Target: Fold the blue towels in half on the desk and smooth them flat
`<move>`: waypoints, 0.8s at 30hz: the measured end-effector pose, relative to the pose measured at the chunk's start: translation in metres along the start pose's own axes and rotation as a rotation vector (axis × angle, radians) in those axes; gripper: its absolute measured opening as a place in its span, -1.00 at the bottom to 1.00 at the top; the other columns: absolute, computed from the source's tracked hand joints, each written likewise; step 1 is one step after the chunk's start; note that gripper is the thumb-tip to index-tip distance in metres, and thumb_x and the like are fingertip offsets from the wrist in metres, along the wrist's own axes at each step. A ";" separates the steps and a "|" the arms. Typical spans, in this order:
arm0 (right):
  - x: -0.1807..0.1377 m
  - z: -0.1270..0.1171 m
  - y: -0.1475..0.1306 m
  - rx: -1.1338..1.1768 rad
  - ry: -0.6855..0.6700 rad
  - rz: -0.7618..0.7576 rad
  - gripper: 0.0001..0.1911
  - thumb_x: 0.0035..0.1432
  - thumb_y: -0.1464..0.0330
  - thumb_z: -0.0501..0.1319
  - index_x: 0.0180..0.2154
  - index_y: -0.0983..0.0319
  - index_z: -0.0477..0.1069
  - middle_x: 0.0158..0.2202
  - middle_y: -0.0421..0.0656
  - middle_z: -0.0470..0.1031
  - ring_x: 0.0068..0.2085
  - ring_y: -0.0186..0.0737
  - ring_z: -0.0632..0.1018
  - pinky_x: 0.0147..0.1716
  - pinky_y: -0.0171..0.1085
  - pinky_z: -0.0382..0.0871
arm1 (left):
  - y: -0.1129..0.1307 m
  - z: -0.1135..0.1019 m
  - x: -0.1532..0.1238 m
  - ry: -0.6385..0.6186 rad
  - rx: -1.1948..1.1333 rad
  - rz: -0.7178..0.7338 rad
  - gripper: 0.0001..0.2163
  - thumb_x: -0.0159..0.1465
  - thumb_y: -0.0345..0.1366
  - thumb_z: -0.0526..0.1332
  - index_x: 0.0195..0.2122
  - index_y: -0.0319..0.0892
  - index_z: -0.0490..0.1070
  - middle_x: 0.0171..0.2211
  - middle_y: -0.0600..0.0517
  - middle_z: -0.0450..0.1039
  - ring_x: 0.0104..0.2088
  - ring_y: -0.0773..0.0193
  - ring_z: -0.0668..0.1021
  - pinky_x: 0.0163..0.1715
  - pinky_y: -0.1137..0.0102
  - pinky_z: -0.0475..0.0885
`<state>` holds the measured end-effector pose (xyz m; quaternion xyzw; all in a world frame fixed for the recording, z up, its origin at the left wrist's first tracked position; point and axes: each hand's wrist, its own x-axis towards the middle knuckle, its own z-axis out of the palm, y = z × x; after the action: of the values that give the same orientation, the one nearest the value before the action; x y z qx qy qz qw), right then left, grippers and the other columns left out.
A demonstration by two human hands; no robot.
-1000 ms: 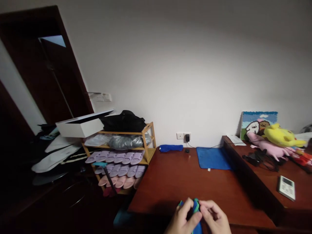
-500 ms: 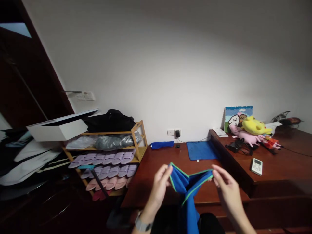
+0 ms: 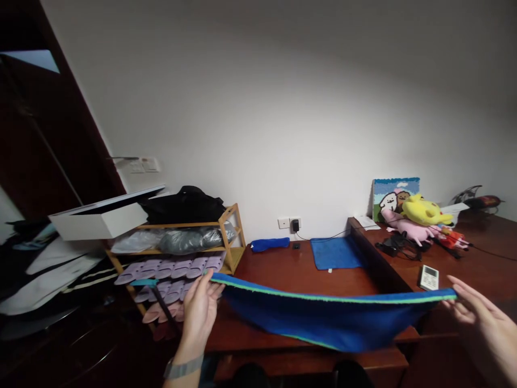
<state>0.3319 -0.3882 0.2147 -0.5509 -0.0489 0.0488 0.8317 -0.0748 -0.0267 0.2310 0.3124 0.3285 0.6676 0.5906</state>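
Note:
A blue towel [image 3: 323,315] with bright green edging is stretched wide in the air over the near edge of the brown desk [image 3: 266,269]. My left hand [image 3: 202,304] pinches its left corner between thumb and fingers. At the opposite corner, my right hand [image 3: 472,307] grips the cloth the same way. The towel's lower part sags between the hands and hides some of the desk front. Farther back, a second blue towel [image 3: 337,253] lies flat on the desk, and a rolled or folded blue cloth [image 3: 270,244] rests by the wall.
On the left stands a wooden shoe rack [image 3: 232,253] with purple slippers [image 3: 173,267] and a black bag [image 3: 183,205] on top. The raised right surface holds plush toys [image 3: 424,210], a white remote [image 3: 428,278] and a dog picture [image 3: 388,194]. A plug [image 3: 295,225] trails a cable.
My hands have moved far apart, left and right. The towel, bunched and hanging down before, is now spread taut along its top edge.

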 end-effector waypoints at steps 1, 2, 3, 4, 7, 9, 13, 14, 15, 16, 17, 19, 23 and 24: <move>0.000 0.000 0.001 -0.003 0.000 0.013 -0.55 -0.20 0.12 0.53 -0.21 0.13 0.65 0.07 0.03 0.58 -0.18 -0.12 0.65 -0.41 -0.31 0.60 | -0.002 0.000 0.002 0.000 0.002 -0.014 -0.91 0.16 -0.48 0.31 -0.38 -0.19 0.43 -0.49 0.11 0.56 -0.49 0.36 0.61 -0.45 0.52 0.54; 0.000 0.000 0.002 -0.008 0.001 0.020 -0.54 -0.19 0.12 0.53 -0.19 0.14 0.65 0.08 0.04 0.58 -0.19 -0.13 0.65 -0.42 -0.31 0.60 | -0.005 0.001 0.004 0.002 0.004 -0.024 -0.92 0.17 -0.47 0.31 -0.38 -0.19 0.43 -0.50 0.11 0.56 -0.48 0.35 0.61 -0.44 0.52 0.54; 0.001 0.001 0.003 -0.013 0.000 0.025 -0.51 -0.19 0.11 0.53 -0.17 0.15 0.65 0.08 0.03 0.58 -0.20 -0.14 0.65 -0.41 -0.32 0.60 | -0.008 0.001 0.007 0.004 0.007 -0.028 -0.92 0.17 -0.46 0.31 -0.38 -0.18 0.43 -0.51 0.10 0.55 -0.48 0.34 0.61 -0.42 0.51 0.55; 0.003 0.002 0.005 -0.020 -0.001 0.030 -0.48 -0.20 0.11 0.53 -0.15 0.17 0.64 0.07 0.03 0.59 -0.21 -0.14 0.65 -0.41 -0.33 0.60 | -0.010 0.002 0.011 0.005 0.016 -0.032 -0.93 0.18 -0.44 0.30 -0.37 -0.18 0.43 -0.51 0.10 0.55 -0.47 0.33 0.62 -0.40 0.49 0.56; 0.015 0.012 0.014 -0.037 -0.009 0.050 -0.47 -0.25 0.13 0.53 -0.18 0.21 0.64 0.00 0.02 0.62 -0.27 -0.18 0.66 -0.43 -0.37 0.60 | -0.017 0.004 0.025 0.003 0.067 -0.062 -0.95 0.20 -0.41 0.28 -0.36 -0.17 0.42 -0.50 0.08 0.55 -0.43 0.28 0.64 -0.32 0.40 0.60; 0.030 0.025 0.024 -0.036 -0.033 0.066 -0.51 -0.26 0.17 0.52 -0.22 0.24 0.64 -0.11 0.00 0.65 -0.34 -0.22 0.65 -0.47 -0.39 0.58 | -0.022 0.009 0.037 -0.005 0.109 -0.099 -0.97 0.21 -0.40 0.26 -0.35 -0.18 0.41 -0.48 0.03 0.55 -0.42 0.24 0.65 -0.30 0.33 0.62; 0.069 0.071 0.043 0.016 -0.127 0.072 -0.53 -0.24 0.24 0.50 -0.22 0.30 0.62 -0.38 -0.10 0.63 -0.44 -0.28 0.60 -0.50 -0.38 0.56 | -0.026 0.033 0.066 -0.034 0.172 -0.144 -0.95 0.24 -0.36 0.25 -0.30 -0.22 0.41 -0.42 -0.07 0.56 -0.39 0.20 0.65 -0.27 0.28 0.61; 0.079 0.085 0.045 0.038 -0.141 0.061 -0.54 -0.24 0.25 0.50 -0.23 0.33 0.62 -0.43 -0.13 0.61 -0.46 -0.29 0.58 -0.50 -0.37 0.56 | -0.025 0.043 0.074 -0.043 0.179 -0.146 -0.93 0.24 -0.35 0.25 -0.29 -0.23 0.41 -0.41 -0.09 0.56 -0.38 0.20 0.65 -0.26 0.28 0.60; 0.089 0.100 0.045 0.060 -0.155 0.044 -0.54 -0.24 0.26 0.50 -0.24 0.35 0.61 -0.46 -0.14 0.59 -0.47 -0.30 0.57 -0.49 -0.37 0.56 | -0.021 0.053 0.081 -0.052 0.179 -0.141 -0.92 0.25 -0.34 0.25 -0.28 -0.24 0.41 -0.40 -0.10 0.56 -0.37 0.21 0.65 -0.24 0.28 0.59; 0.097 0.114 0.044 0.084 -0.160 0.026 -0.54 -0.24 0.26 0.50 -0.25 0.36 0.60 -0.47 -0.16 0.57 -0.47 -0.31 0.56 -0.49 -0.36 0.56 | -0.016 0.064 0.088 -0.062 0.171 -0.128 -0.92 0.25 -0.33 0.25 -0.28 -0.24 0.41 -0.39 -0.10 0.55 -0.37 0.21 0.65 -0.22 0.29 0.58; 0.104 0.127 0.041 0.110 -0.161 0.010 -0.54 -0.25 0.27 0.49 -0.25 0.36 0.60 -0.47 -0.17 0.57 -0.47 -0.32 0.55 -0.48 -0.37 0.55 | -0.009 0.074 0.093 -0.073 0.157 -0.108 -0.92 0.26 -0.33 0.23 -0.29 -0.24 0.41 -0.39 -0.09 0.55 -0.36 0.23 0.64 -0.21 0.31 0.57; 0.112 0.146 0.032 0.166 -0.164 -0.022 -0.53 -0.24 0.26 0.49 -0.24 0.34 0.59 -0.42 -0.16 0.59 -0.45 -0.33 0.57 -0.47 -0.38 0.55 | 0.009 0.090 0.098 -0.089 0.111 -0.049 -0.94 0.26 -0.32 0.20 -0.31 -0.20 0.41 -0.40 -0.04 0.55 -0.36 0.26 0.64 -0.19 0.35 0.55; 0.104 0.140 0.022 0.169 -0.186 -0.118 -0.46 -0.16 0.18 0.48 -0.11 0.28 0.59 -0.22 -0.11 0.63 -0.37 -0.37 0.58 -0.42 -0.44 0.52 | 0.033 0.078 0.087 -0.105 0.004 0.063 -0.94 0.23 -0.28 0.22 -0.33 -0.12 0.38 -0.40 0.08 0.54 -0.35 0.33 0.61 -0.23 0.47 0.51; 0.098 0.129 0.027 0.130 -0.178 -0.139 -0.45 -0.13 0.15 0.47 -0.08 0.25 0.59 -0.15 -0.10 0.63 -0.33 -0.37 0.59 -0.39 -0.45 0.52 | 0.030 0.064 0.082 -0.102 -0.022 0.079 -0.92 0.20 -0.26 0.24 -0.33 -0.12 0.38 -0.41 0.10 0.54 -0.36 0.35 0.60 -0.26 0.50 0.50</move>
<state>0.4109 -0.2467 0.2433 -0.4848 -0.1574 0.0431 0.8593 -0.0498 0.0569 0.2951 0.3522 0.2780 0.6773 0.5831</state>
